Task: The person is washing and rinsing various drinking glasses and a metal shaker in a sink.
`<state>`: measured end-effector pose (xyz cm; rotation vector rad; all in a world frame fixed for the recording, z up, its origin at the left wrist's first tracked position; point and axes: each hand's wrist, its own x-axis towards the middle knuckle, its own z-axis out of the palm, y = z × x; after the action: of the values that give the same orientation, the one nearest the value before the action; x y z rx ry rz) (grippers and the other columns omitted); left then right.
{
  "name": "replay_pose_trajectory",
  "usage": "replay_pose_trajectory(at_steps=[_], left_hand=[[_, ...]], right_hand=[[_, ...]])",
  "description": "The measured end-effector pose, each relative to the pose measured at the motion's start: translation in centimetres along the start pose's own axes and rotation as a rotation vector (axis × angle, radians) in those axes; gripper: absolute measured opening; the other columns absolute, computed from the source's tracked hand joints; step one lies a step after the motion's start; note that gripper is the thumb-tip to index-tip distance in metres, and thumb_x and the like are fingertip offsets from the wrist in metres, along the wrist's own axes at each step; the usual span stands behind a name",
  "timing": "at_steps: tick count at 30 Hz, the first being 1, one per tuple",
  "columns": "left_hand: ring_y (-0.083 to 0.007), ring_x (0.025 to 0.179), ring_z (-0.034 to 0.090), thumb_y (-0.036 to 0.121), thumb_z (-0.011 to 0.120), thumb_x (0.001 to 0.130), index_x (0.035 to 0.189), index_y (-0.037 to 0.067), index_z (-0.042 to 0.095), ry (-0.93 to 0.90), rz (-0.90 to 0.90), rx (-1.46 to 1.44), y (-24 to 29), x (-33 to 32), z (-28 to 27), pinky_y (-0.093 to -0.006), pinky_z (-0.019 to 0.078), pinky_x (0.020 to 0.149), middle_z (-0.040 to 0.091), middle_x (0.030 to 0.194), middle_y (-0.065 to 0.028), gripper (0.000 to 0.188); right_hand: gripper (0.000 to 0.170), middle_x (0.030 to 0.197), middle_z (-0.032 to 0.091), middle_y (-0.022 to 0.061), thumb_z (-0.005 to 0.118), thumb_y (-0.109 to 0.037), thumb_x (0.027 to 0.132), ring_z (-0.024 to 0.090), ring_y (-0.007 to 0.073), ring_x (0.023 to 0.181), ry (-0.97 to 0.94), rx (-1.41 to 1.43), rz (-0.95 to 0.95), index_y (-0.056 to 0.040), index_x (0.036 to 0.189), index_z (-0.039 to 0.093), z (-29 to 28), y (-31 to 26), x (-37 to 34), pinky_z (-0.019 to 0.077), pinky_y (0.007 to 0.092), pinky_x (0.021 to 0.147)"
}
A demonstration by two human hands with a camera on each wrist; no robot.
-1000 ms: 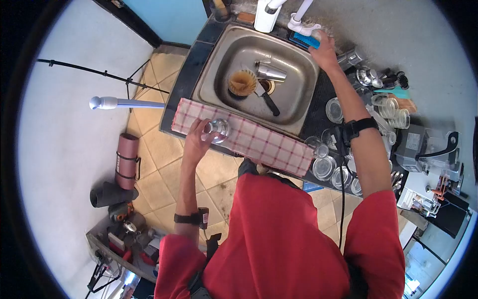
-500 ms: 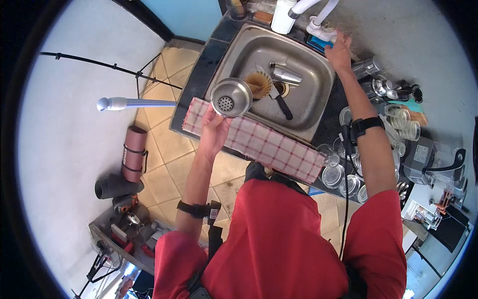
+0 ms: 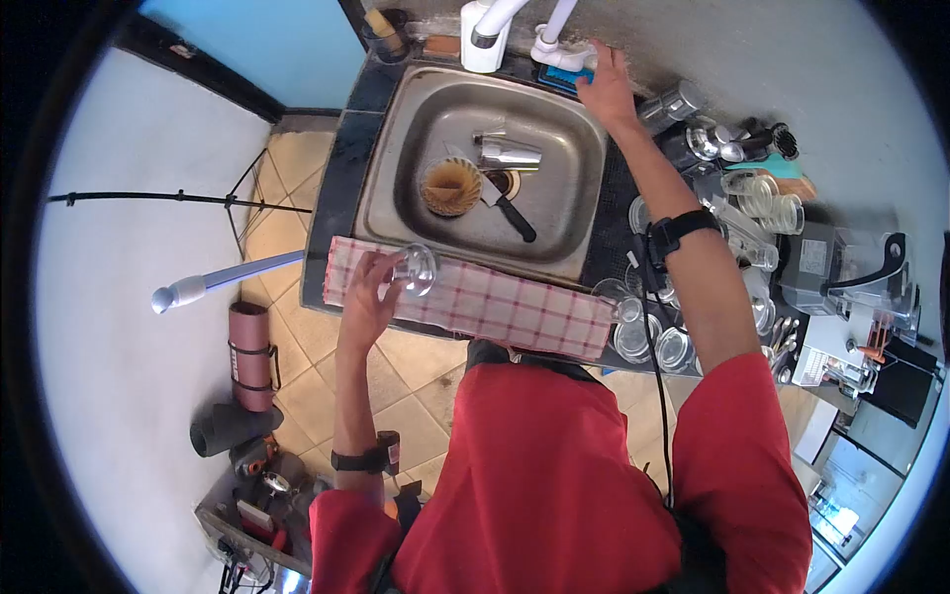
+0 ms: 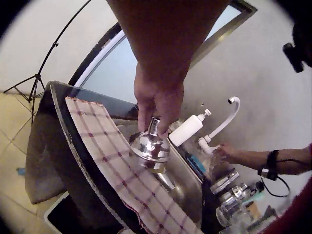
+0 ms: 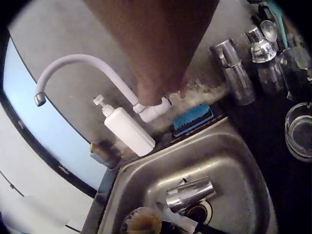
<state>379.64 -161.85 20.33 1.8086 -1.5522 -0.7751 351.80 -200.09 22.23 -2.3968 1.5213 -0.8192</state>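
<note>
My left hand [image 3: 368, 302] grips a shiny metal cocktail shaker top [image 4: 150, 146] by its narrow neck, wide end facing away from the fingers. It hangs over the red-checked cloth [image 3: 495, 302] along the sink's front edge. At the back of the sink, my right hand [image 3: 609, 99] holds the handle end of the white tap [image 5: 153, 112], which the hand mostly hides. In the steel sink [image 3: 574, 213] lie a metal shaker cup [image 3: 510, 153], a ribbed dripper with a brown-stained paper filter [image 3: 451, 188] and a black-handled knife [image 3: 515, 218].
Behind the sink stand a white pump bottle [image 5: 129, 130] and a blue brush [image 5: 192, 118]. On the right, the dark counter holds glass jars [image 3: 638, 337], another metal shaker [image 3: 673, 107] and a grey appliance [image 3: 811, 262]. A black cable [image 3: 661, 416] hangs from the right wrist.
The left hand raised the shaker top toward the sink, showing its perforated inside, then brought it back over the cloth. My right hand stays at the tap. The head view has shifted.
</note>
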Motion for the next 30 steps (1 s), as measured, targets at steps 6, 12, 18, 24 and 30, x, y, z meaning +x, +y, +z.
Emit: replay_pose_trajectory(at_steps=[6,12,18,24,30], left_hand=[[-0.0279,0.089,0.060,-0.006,0.070,0.071,0.112,0.007,0.065,-0.087,-0.034,0.031,0.8,-0.2,1.1,-0.0369,0.0506,0.078,0.053,0.101,-0.0116,0.043],[-0.0298,0.099,0.056,-0.005,0.069,0.066,0.108,0.007,0.065,-0.203,0.083,0.210,0.4,-0.5,1.0,-0.0393,0.0502,0.082,0.050,0.105,-0.0129,0.044],[-0.0355,0.104,0.052,0.006,0.073,0.074,0.110,0.009,0.065,-0.235,-0.025,0.082,1.2,-0.1,0.9,-0.0447,0.0448,0.091,0.052,0.113,-0.0148,0.037],[-0.0326,0.111,0.052,0.010,0.072,0.080,0.117,0.007,0.063,-0.122,0.087,0.165,2.9,1.1,-1.7,-0.0415,0.0435,0.095,0.053,0.120,-0.0159,0.038],[-0.0331,0.107,0.054,0.008,0.064,0.086,0.114,0.003,0.062,-0.024,0.077,0.171,3.4,1.7,-3.6,-0.0429,0.0427,0.095,0.056,0.113,-0.0162,0.029]], right_hand=[[0.075,0.133,0.040,0.0213,0.063,-0.007,0.079,0.046,0.0409,0.123,0.084,0.085,0.132,-0.0064,0.144,0.025,1.4,-0.7,-1.3,0.0411,0.0430,0.104],[0.077,0.130,0.038,0.0254,0.063,-0.004,0.078,0.046,0.0432,0.120,0.009,0.232,0.261,-0.0090,0.144,0.025,3.4,1.3,-1.2,0.0413,0.0453,0.103],[0.083,0.140,0.036,0.0243,0.068,-0.009,0.078,0.033,0.0420,0.135,-0.067,0.287,0.319,-0.0068,0.146,0.021,5.7,1.4,-3.3,0.0318,0.0458,0.113],[0.066,0.136,0.045,0.0227,0.065,-0.012,0.078,0.042,0.0392,0.130,-0.325,-0.005,0.396,-0.0075,0.138,0.038,8.9,0.9,-6.2,0.0387,0.0477,0.106],[0.070,0.132,0.049,0.0140,0.068,-0.013,0.079,0.049,0.0317,0.125,-0.606,-0.240,0.074,-0.0106,0.141,0.035,11.8,-0.6,-10.0,0.0409,0.0532,0.101]])
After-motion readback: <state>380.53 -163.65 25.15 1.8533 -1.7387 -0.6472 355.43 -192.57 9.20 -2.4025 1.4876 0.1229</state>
